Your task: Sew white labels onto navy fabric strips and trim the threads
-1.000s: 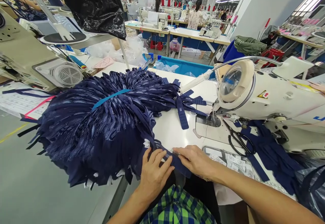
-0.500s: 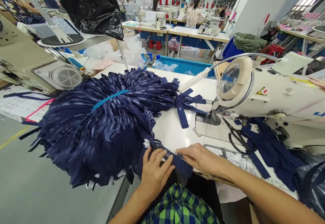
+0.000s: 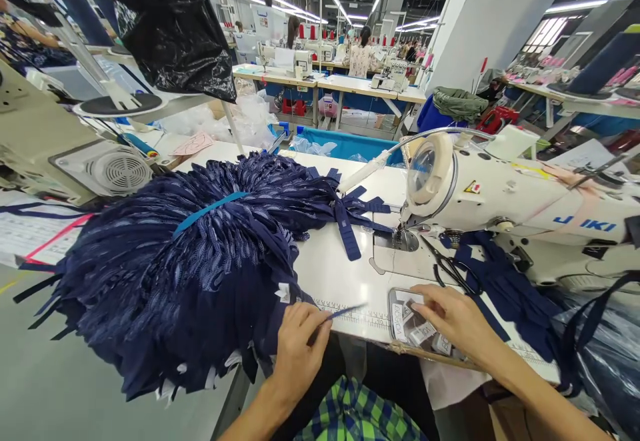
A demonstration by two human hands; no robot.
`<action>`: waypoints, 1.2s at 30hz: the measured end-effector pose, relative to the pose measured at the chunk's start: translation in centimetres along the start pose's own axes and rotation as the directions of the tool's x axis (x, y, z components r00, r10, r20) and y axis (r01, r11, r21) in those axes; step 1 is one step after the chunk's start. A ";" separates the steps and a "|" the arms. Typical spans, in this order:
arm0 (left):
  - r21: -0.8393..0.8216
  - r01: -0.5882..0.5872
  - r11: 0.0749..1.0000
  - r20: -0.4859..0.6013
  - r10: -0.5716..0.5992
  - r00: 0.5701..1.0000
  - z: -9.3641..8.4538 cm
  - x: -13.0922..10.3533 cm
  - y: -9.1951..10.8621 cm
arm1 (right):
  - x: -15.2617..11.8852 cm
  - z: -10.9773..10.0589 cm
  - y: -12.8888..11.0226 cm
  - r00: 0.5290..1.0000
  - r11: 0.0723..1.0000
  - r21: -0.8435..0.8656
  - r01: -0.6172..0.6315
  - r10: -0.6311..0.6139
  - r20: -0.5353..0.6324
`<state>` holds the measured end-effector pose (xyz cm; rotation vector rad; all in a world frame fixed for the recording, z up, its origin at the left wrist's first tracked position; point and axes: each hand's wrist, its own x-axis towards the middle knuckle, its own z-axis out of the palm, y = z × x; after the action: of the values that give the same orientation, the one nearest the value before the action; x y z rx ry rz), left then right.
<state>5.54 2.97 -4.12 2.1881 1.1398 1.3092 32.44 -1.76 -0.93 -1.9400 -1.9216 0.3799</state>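
My left hand pinches the end of a navy strip at the table's front edge, beside a big bundle of navy fabric pieces bound with a blue band. My right hand is over a shallow tray of printed labels, fingertips at its contents; whether it grips a label is hard to tell. Behind it lie black scissors and more navy strips. Several joined strip ends reach from the bundle to the sewing machine's needle area.
A white sewing machine stands at the right, another machine at the left. A black plastic bag hangs at upper left. A blue fabric bin is beyond the table. People sit at further tables.
My right hand has left the navy strip and moved right to the label tray. My left hand now pinches the strip's end rather than lying flat on it. The view has tilted up and right.
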 end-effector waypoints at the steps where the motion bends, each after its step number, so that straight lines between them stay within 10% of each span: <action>1: -0.128 0.128 0.984 0.025 -0.125 0.992 -0.2 0.4 0.2 | 0.4 0.1 -1.1 1.000 0.997 0.066 0.029 -0.029 -0.003; 5: -0.491 0.549 0.676 0.179 -0.538 0.823 -0.9 2.1 0.9 | 2.7 1.0 -6.5 0.989 0.927 0.353 0.130 -0.148 0.023; 9: -0.621 0.597 0.509 0.185 -0.645 0.742 -1.7 3.0 1.4 | 5.1 2.2 -10.8 0.967 0.856 0.456 0.245 -0.252 -0.048; 21: -0.482 0.452 0.751 -0.021 -0.525 0.851 -2.5 2.5 1.8 | 6.5 3.3 -14.3 0.886 0.842 0.289 0.456 -0.398 -0.240; 28: -0.636 0.478 0.606 0.034 -0.597 0.802 -1.9 2.6 1.7 | 6.8 4.1 -13.4 0.688 0.790 -0.103 0.604 -0.582 -0.434; 36: -0.715 0.505 0.483 0.115 -0.632 0.767 -2.3 3.1 1.1 | 6.1 2.9 -12.8 0.783 0.698 0.360 0.620 -0.522 -0.337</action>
<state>4.91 4.47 -0.45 0.9952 1.0264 1.3081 19.86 4.38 2.68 -0.9614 -1.9542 0.3724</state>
